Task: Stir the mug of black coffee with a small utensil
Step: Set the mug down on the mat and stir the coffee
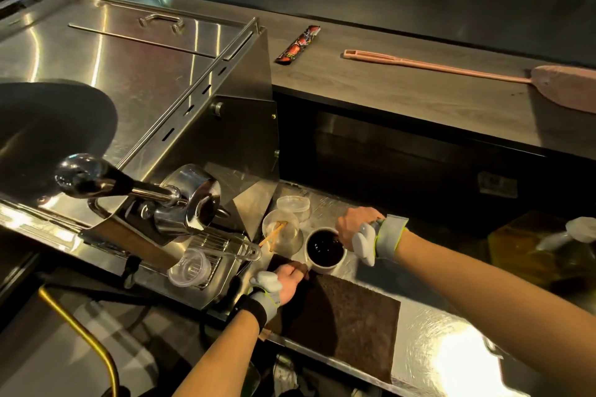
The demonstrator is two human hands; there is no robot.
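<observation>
A white mug full of black coffee stands on the steel counter, at the far corner of a brown cloth. My right hand is closed on the mug's right side, and its handle is hidden under my fingers. My left hand rests as a fist on the cloth, just left of the mug's base, and nothing shows in it. Two thin wooden stir sticks lean in a clear glass directly left of the mug.
An espresso machine fills the left, its portafilter handle jutting over a drip tray holding a clear plastic cup. A small clear tub sits behind the glass. A pink fly swatter and a snack packet lie on the raised wooden ledge.
</observation>
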